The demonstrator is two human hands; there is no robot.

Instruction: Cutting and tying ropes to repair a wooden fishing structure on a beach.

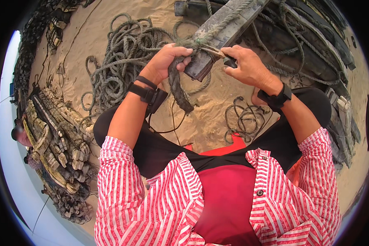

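My left hand [163, 62] is closed round a thick, dark rope [178, 88], whose short end hangs down below the fingers. Close by, my right hand [249, 66] grips a knife [230, 62] by its dark handle. The thin blade points left toward the knotted rope [199, 42] at the end of a weathered wooden beam [223, 30]. Greenish strands show in that knot. Whether the blade touches the strands I cannot tell. A lighter rope runs up along the beam from the knot.
A big tangle of grey-green rope [125, 61] lies on sand to the left. Thin dark cord [246, 119] is coiled between my legs. Stacked dark timbers [315, 45] with ropes over them fill the upper right. Bundled floats and netting [55, 139] lie far left, with people beyond.
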